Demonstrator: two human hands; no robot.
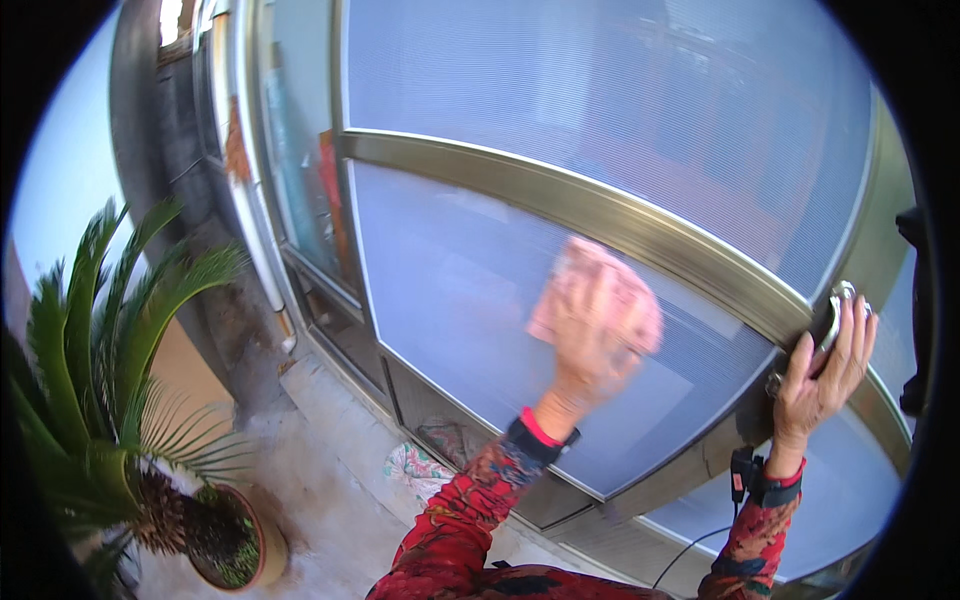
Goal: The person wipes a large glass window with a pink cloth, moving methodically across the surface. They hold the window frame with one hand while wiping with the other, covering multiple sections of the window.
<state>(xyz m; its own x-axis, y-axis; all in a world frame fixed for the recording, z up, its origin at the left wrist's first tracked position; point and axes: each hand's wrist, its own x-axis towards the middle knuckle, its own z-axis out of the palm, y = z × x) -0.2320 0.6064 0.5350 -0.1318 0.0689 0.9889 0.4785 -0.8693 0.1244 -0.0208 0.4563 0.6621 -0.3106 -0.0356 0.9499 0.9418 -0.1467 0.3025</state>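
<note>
My left hand (596, 341) lies spread over a pink cloth (600, 289), pressing it against the lower ribbed glass panel (450, 255) of a metal-framed door. Hand and cloth are blurred. At the right, my right hand (823, 379) rests around the door's metal handle (829, 334), its fingers extended over it; how firmly it grips cannot be told. Above the cloth runs the door's metal crossbar (585, 195), and over that is the upper ribbed glass panel (600, 97).
A potted cycad (274, 540) with long fronds stands at the lower left. A floral cloth (416, 469) lies on the concrete ledge at the door's foot. A white pipe (255, 232) runs down the wall at the left. A thin cable (686, 551) hangs by my right wrist.
</note>
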